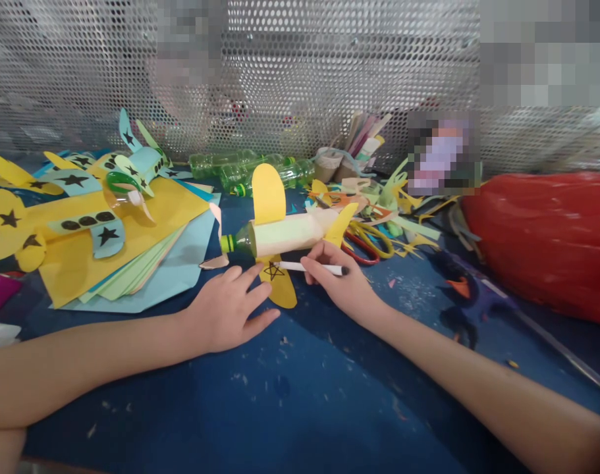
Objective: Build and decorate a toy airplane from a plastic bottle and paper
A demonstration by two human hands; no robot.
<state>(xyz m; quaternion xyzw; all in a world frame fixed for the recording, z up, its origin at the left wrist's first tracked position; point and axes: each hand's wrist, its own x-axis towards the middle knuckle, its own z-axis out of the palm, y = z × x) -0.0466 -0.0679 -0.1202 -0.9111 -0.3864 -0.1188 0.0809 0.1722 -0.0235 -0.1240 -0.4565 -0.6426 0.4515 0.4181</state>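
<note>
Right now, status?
Right hand grips white marker. Green plastic bottle plane: black star outlined on yellow paper wing. Left hand open at wing. Multicoloured paper scraps beyond, not blocking.

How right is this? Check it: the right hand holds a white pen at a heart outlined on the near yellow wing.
Not a heart: the head view shows a star outlined on the near yellow wing. The right hand does hold the white pen there.

Bare hands point(233, 308), slender fingers point(259, 296); bare wrists point(181, 332); slim forearms point(107, 352) uncovered, tapering toward wrists.
</note>
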